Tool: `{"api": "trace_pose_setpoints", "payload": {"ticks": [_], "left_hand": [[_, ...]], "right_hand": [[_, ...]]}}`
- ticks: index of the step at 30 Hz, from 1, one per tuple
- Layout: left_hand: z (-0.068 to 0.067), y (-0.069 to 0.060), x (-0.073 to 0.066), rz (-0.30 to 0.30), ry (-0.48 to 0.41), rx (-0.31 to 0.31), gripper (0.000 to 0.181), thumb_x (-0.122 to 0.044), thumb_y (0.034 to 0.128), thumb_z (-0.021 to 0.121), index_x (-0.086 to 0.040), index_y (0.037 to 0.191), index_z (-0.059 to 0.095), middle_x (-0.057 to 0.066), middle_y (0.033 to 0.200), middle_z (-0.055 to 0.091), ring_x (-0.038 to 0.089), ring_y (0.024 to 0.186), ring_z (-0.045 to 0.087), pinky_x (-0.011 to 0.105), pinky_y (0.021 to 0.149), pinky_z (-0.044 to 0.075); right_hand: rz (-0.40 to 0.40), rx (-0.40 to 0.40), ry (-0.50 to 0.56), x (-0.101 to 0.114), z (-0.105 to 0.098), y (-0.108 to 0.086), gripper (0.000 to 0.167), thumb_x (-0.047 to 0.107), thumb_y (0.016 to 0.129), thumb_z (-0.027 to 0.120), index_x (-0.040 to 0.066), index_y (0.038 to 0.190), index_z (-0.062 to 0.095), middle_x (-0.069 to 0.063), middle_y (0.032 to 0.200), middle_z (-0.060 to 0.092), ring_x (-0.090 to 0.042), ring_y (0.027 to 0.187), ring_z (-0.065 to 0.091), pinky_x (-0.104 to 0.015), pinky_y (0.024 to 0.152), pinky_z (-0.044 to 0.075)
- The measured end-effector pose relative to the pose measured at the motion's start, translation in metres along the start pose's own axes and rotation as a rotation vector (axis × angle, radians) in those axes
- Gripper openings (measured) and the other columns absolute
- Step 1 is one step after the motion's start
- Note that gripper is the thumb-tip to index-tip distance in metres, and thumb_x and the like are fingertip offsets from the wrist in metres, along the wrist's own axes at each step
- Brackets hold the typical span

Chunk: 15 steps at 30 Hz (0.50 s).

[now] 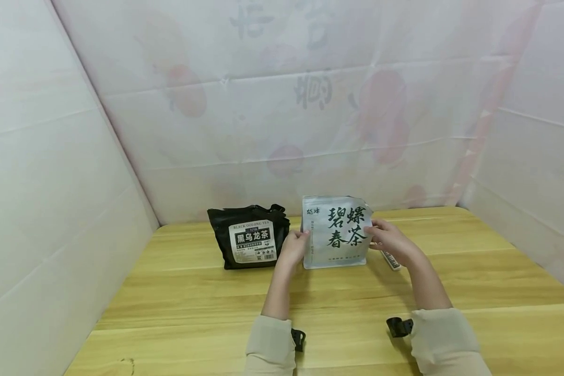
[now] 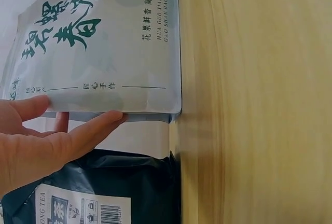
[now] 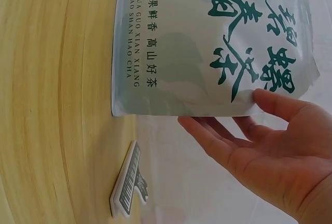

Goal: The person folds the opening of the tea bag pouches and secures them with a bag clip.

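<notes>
A pale tea bag [image 1: 337,249] with dark green Chinese lettering stands upright on the wooden table, held at both sides. My left hand [image 1: 293,247] grips its left edge; in the left wrist view the thumb [image 2: 35,107] lies on the front, with fingers along the side and behind. On the right edge my right hand [image 1: 394,241] pinches the bag, its thumb [image 3: 277,103] in front and the other fingers behind. Close to the left hand stands a black pouch [image 1: 218,237] labelled black oolong tea, its top crumpled.
A small flat white-and-dark piece with a striped, keyboard-like pattern [image 3: 128,177] lies on the table [image 1: 178,308] right of the pale bag. Behind the table hangs a pale printed cloth [image 1: 263,130], with more cloth at both sides.
</notes>
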<state>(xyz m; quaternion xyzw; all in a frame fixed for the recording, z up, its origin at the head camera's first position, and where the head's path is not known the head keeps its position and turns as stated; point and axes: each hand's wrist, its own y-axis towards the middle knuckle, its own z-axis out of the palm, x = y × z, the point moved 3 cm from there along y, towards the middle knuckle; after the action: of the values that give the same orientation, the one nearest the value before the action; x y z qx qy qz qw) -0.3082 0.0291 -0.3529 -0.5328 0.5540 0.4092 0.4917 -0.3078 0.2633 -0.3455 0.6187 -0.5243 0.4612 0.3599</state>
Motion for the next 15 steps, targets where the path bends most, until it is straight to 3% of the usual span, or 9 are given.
{"api": "trace_pose_setpoints", "payload": {"ticks": [9, 15], "left_hand": [[0.0010, -0.0005, 0.0005, 0.000, 0.007, 0.004, 0.034, -0.026, 0.0981, 0.043, 0.005, 0.110, 0.049, 0.017, 0.108, 0.052, 0.031, 0.105, 0.049, 0.044, 0.089, 0.039], [-0.0009, -0.0012, -0.0019, 0.043, 0.114, -0.027, 0.036, -0.029, 0.0978, 0.043, 0.004, 0.112, 0.049, 0.017, 0.106, 0.054, 0.030, 0.100, 0.052, 0.042, 0.084, 0.042]], "right_hand": [[0.000, 0.001, -0.001, -0.0004, 0.0000, -0.0008, 0.055, 0.020, 0.100, 0.038, -0.016, 0.135, 0.017, -0.034, 0.131, 0.029, -0.048, 0.121, 0.031, -0.051, 0.097, 0.030], [-0.010, 0.006, -0.013, -0.0003, -0.0042, -0.0004, 0.056, 0.020, 0.100, 0.037, -0.018, 0.135, 0.015, -0.036, 0.133, 0.026, -0.047, 0.123, 0.029, -0.050, 0.099, 0.028]]}}
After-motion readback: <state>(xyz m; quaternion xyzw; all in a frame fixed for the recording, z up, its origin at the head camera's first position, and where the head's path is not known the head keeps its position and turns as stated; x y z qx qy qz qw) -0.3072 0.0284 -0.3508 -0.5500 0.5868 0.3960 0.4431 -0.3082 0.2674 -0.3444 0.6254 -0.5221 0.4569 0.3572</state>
